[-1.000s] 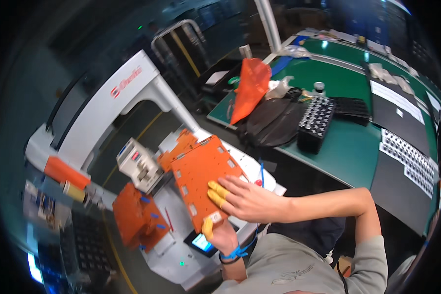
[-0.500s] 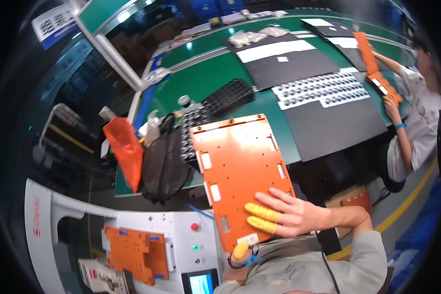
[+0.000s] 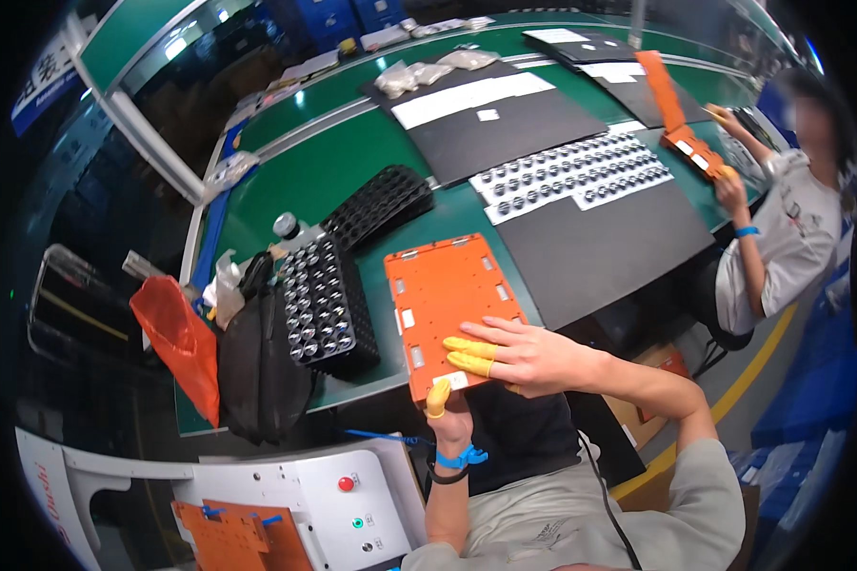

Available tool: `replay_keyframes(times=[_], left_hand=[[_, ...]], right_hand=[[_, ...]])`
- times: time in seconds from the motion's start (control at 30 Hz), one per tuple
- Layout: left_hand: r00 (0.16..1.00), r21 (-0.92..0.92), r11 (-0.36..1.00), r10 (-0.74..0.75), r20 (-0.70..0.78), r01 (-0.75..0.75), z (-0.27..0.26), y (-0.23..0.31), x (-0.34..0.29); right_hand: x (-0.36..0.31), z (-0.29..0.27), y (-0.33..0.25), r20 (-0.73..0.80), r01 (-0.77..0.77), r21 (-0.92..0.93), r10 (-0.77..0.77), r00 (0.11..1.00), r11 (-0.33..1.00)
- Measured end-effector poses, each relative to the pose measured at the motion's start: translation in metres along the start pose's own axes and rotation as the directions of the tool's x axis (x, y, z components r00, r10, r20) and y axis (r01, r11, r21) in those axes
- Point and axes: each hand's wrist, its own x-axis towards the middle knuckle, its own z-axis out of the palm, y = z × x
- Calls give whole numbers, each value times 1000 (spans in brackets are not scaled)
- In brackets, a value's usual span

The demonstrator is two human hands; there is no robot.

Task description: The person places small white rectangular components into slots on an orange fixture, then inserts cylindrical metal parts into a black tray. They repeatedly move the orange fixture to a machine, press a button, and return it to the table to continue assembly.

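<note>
A flat orange plate point(image 3: 452, 300) with slots and small holes lies over the near edge of the green table, a small white label at its near end. My left hand point(image 3: 450, 419) grips that near edge, its thumb in a yellow finger cot on top and its other fingers hidden below. Across the plate's right side my right hand point(image 3: 528, 357) rests with fingers stretched out, some in yellow finger cots. Left of the plate stands a black tray of shiny metal cylinders point(image 3: 319, 305). A black mat point(image 3: 605, 247) lies to its right.
An empty black tray point(image 3: 381, 205) and a white sheet of small round parts point(image 3: 571, 173) lie farther back. At left are an orange bag point(image 3: 174, 333) and a black bag point(image 3: 262, 371). A white machine point(image 3: 333, 514) stands lower left. At right, a co-worker handles an orange part point(image 3: 695, 152).
The orange plate has moved away from my body and down toward the table, with both hands still on it. The view has shifted, so the surroundings sit farther left.
</note>
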Motion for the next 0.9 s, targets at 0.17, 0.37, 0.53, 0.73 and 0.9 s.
replay_keyframes(times=[0.17, 0.37, 0.53, 0.73, 0.9], left_hand=[[908, 562, 798, -376, 183, 217, -49, 29, 30], [934, 935, -111, 93, 346, -336, -15, 76, 33], [801, 784, -280, 74, 594, -555, -28, 83, 41], [845, 821, -241, 3, 534, -518, -28, 76, 42], [889, 893, -15, 77, 450, -451, -32, 73, 44]], right_hand=[[15, 6, 13, 12, -40, -2, 40, 999, 999], [12, 9, 22, 75, -86, -100, 94, 993, 991], [26, 24, 24, 111, -36, -143, 52, 992, 989], [27, 19, 22, 146, -14, -192, 43, 988, 981], [27, 23, 19, 142, 1, -264, 38, 989, 964]])
